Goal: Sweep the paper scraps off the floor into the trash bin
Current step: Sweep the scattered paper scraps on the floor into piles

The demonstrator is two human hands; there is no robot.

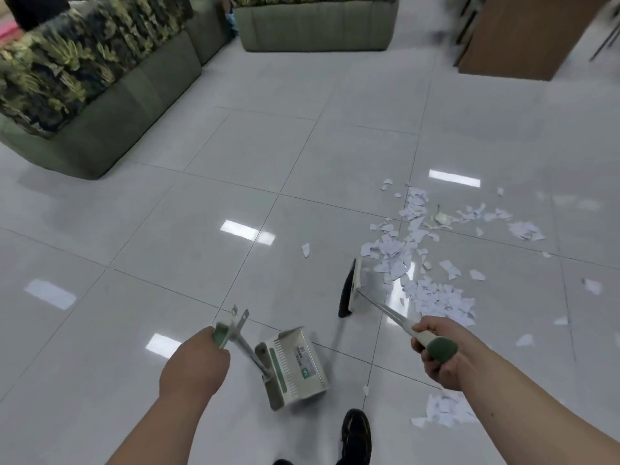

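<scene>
Left hand (194, 360): fingers are curled round the green-and-white top of the dustpan handle (231, 330); the back of the hand hides most of them.
Dustpan (292, 367): tilted, at 4 o'clock from the left hand, between the two hands; whether it touches the floor (201, 203) cannot be told.
Right hand (436, 350): fingers are wrapped round the broom's pale grip, just below its dark green end.
Broom (350, 286): the head is down at 11 o'clock from the right hand, with the black bristles on its 9 o'clock side.
Paper scraps (419, 263): the main scatter runs from 12 to 2 o'clock of the right hand, well apart from the fingers. The nearest pieces lie just beside the broom head, at its 3 o'clock.
Smaller heap (443, 409): at 6 o'clock of the right hand.
Shoe (356, 434): black, at 5 o'clock of the dustpan.
Sofas (100, 105): green with leaf-print cushions, at the scene's 10 and 12 o'clock.
</scene>
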